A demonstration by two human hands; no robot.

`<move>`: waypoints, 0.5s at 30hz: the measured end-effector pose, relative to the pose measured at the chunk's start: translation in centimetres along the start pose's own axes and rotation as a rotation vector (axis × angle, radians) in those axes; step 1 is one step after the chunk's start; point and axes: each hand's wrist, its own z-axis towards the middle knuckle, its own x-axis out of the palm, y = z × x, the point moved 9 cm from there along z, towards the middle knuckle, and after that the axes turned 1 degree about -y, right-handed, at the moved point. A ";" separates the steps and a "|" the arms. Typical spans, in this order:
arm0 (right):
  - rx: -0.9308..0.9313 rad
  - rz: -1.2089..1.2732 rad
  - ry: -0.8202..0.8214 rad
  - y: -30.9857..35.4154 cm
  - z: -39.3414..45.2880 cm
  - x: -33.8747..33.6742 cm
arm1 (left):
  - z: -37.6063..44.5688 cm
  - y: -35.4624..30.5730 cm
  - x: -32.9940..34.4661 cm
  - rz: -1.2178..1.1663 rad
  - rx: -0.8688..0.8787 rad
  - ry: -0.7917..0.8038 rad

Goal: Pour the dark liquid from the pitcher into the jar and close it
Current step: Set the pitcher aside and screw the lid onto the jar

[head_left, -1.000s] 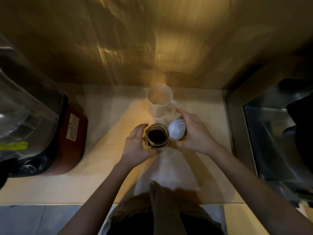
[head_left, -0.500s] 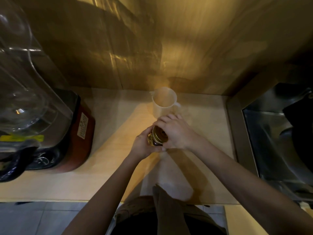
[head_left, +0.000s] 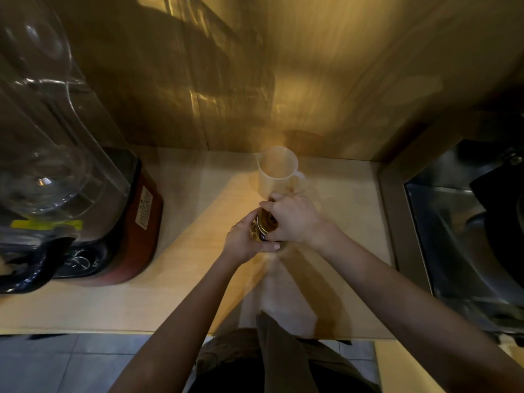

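The glass jar (head_left: 259,228) stands mid-counter, mostly hidden between my hands. My left hand (head_left: 243,241) wraps its side. A gold-toned lid (head_left: 266,221) sits on the jar's mouth, and my right hand (head_left: 292,219) covers it from above with fingers curled around its rim. The dark liquid inside is hidden by the lid and fingers. Just behind my hands stands the translucent white pitcher (head_left: 276,173), upright, its handle to the right; it looks empty.
A blender (head_left: 85,194) with a red base and a clear jug fills the counter's left side. A steel sink (head_left: 465,236) lies at the right. The wooden wall (head_left: 255,80) rises behind the pitcher. The counter's front edge (head_left: 113,331) runs below my forearms.
One second ago the jar was uncovered with my right hand holding the lid beside it. The lid is now on the jar's mouth under my right hand. The view has shifted slightly.
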 end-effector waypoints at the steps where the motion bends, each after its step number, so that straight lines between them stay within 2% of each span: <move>1: 0.022 0.019 -0.010 -0.2 0.0 -0.2 | 0.0 0.0 0.0 0.002 -0.004 0.002; 15: 0.243 0.039 -0.034 -1.2 0.0 -0.7 | 0.1 0.3 0.1 0.038 -0.035 0.010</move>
